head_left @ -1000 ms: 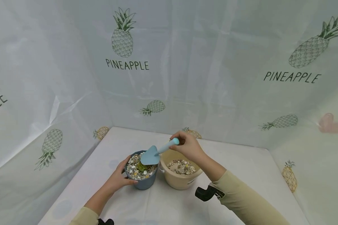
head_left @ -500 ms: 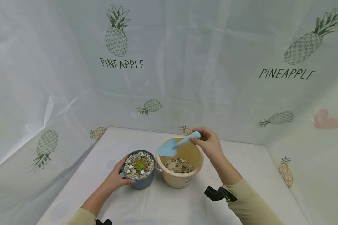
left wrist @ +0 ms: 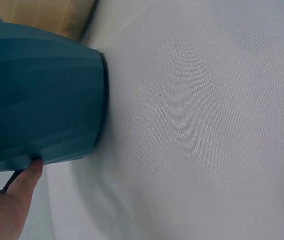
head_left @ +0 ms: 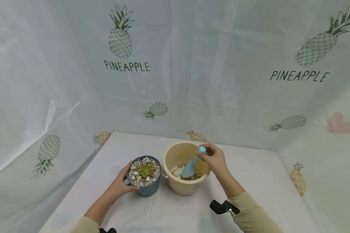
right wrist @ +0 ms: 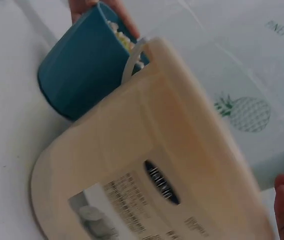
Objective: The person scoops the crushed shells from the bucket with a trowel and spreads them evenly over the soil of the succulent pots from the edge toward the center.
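A blue flower pot stands upright on the cloth, filled with pebbles around a small green succulent. The left hand grips the pot's left side, with the thumb along the front near the rim; the left wrist view shows a digit against the pot wall. To the right of the pot stands a cream bucket with loose pebbles inside. The right hand pinches the handle of a light blue trowel, blade down inside the bucket among the pebbles. The blade's tip is hard to make out.
A white cloth covers the table. Pineapple-printed sheeting hangs behind and at both sides. The bucket's white handle hangs on the side facing the pot, and a printed label is stuck on its wall.
The trowel has moved right from above the pot to the bucket, then its blade has dropped inside. The right hand moved with it. The left hand has stayed on the pot.
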`<state>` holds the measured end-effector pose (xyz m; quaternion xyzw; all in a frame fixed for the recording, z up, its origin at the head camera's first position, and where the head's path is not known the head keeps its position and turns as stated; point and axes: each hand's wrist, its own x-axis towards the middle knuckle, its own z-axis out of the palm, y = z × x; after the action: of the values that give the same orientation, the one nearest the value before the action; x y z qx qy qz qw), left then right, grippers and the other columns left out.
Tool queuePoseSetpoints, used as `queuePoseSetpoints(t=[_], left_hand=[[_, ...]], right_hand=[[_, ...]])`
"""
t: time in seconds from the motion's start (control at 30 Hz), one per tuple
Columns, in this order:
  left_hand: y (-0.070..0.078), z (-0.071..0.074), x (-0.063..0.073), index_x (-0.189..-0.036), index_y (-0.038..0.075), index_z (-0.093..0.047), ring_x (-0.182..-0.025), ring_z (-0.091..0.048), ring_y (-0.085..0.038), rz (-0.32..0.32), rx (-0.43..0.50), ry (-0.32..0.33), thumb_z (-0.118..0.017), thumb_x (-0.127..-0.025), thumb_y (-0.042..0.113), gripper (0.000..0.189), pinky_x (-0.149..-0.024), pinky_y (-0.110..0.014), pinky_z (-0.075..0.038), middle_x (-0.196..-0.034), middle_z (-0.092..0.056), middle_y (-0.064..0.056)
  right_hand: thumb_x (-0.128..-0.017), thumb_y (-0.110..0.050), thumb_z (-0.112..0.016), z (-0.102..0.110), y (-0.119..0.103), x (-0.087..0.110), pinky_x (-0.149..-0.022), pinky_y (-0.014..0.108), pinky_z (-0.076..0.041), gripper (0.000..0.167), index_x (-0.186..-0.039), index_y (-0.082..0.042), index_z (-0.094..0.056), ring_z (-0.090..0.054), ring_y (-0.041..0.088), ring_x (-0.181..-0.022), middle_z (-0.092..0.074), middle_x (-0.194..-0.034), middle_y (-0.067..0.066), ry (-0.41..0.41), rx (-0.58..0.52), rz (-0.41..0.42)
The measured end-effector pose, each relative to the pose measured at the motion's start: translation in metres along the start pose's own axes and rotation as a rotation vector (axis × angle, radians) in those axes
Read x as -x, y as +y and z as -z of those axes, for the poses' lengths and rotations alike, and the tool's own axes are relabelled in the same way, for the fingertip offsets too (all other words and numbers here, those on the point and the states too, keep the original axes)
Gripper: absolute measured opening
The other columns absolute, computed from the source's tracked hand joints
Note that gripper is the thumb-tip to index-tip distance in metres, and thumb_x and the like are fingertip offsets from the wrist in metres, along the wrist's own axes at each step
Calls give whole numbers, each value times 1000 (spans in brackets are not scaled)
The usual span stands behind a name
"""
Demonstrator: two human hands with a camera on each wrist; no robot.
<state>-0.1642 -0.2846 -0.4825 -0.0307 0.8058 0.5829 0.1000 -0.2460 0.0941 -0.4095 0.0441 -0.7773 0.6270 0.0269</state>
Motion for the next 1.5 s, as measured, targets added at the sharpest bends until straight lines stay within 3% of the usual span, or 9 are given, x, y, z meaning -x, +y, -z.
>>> queuePoseSetpoints(t=[0.1,0.37,0.8,1.0,1.17,1.5], left_hand=[[0,-1,2,-158,17,-13,-140,-11,-52,-3,5,-7,-91,-68,14,119,-106,-57,-32,-159,-4,-22],[-2,2,9,-159,20,-11,-141,-10,-50,7,6,-10,-91,-67,15,122,-107,-56,-32,-160,-3,-20],[-4,10,12,-159,19,-8,-141,-8,-51,26,-8,-14,-90,-69,14,122,-107,-56,-30,-160,-1,-21],[-3,13,5,-159,20,-7,-141,-8,-52,19,-14,-20,-91,-68,18,123,-107,-57,-31,-160,0,-22],[-2,12,0,-159,20,-7,-141,-8,-52,19,6,-26,-90,-69,15,123,-108,-56,-29,-160,1,-22],[2,8,-4,-159,20,-7,-140,-10,-53,32,-39,-30,-90,-69,18,123,-108,-61,-26,-160,-2,-23]], right_hand=[[-83,-3,-76,-1,10,2,-64,24,-51,36,-116,4,-64,-58,12,-72,-63,-89,5,-28,-3,-25],[-82,0,-73,1,23,6,-54,23,-39,34,-115,2,-64,-44,10,-60,-64,-88,1,26,-176,-83],[-82,-6,-77,-8,20,4,-53,24,-45,35,-114,1,-65,-49,13,-60,-62,-88,7,-57,79,-14],[-82,-5,-77,-12,15,3,-53,22,-44,35,-115,-1,-66,-49,15,-64,-65,-93,7,-39,194,31],[-83,-4,-76,-12,9,10,-55,22,-44,32,-114,-1,-67,-52,17,-71,-68,-105,7,-2,215,31],[-82,-7,-78,2,10,23,-52,25,-44,31,-112,-7,-68,-52,19,-70,-63,-89,6,33,249,21]])
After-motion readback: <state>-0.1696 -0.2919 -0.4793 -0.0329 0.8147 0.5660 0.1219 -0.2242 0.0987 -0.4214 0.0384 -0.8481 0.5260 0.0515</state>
